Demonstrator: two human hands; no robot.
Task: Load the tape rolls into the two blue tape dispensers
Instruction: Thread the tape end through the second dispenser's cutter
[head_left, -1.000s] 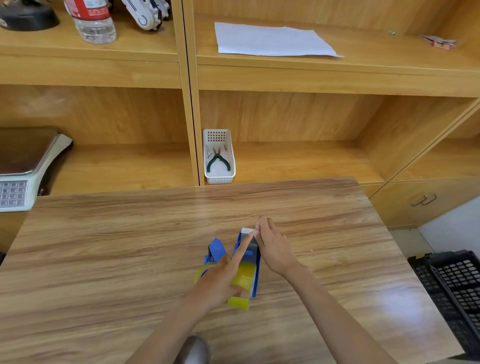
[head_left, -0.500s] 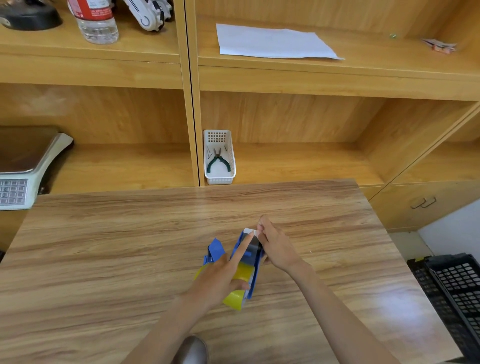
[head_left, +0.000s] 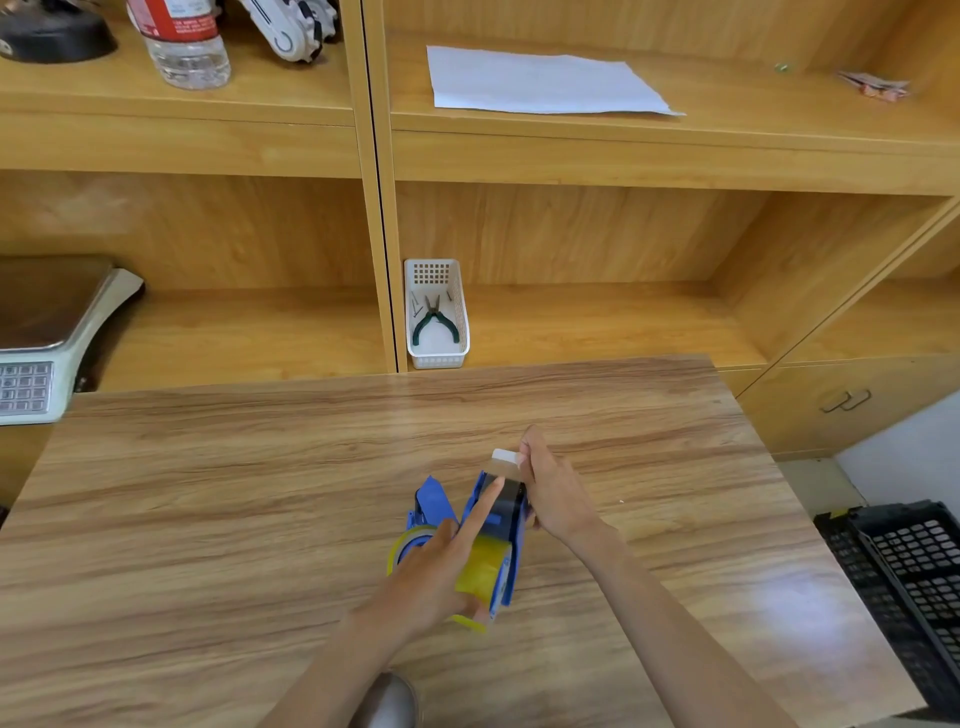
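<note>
**Currently: both hands on the right dispenser, tape end pulled out at its nose**

Head view only.

- Two blue tape dispensers sit side by side on the wooden table (head_left: 260, 493), a bit right of centre and nearer the front edge than the back edge.
- Right dispenser (head_left: 511, 525): yellow tape roll (head_left: 483, 571) seated in it, nose pointing toward the back edge.
- Left hand (head_left: 436, 577): wrapped around the roll end of the right dispenser, index finger stretched straight along the top toward the nose. Closed grip apart from that finger.
- Right hand (head_left: 553, 499): at the nose of the same dispenser, fingertips pinched on the tape end, which carries a white tab (head_left: 505, 456). A clear strip runs from the tab back down to the dispenser nose. Rest of the hand curled beside the dispenser's right side.
- Left dispenser (head_left: 431, 504): touching or just beside the right one, partly hidden by the left hand. A yellowish tape roll (head_left: 402, 545) shows at its near end; cannot tell how well it is seated.
- Behind the table's back edge: wooden shelving with a white basket (head_left: 460, 332) holding green-handled pliers (head_left: 434, 325), a scale (head_left: 47, 332) off the back-left corner, a sheet of paper (head_left: 540, 80) and a water bottle (head_left: 182, 41) on the upper shelf.
- Black crate (head_left: 914, 566) on the floor past the table's right edge.
</note>
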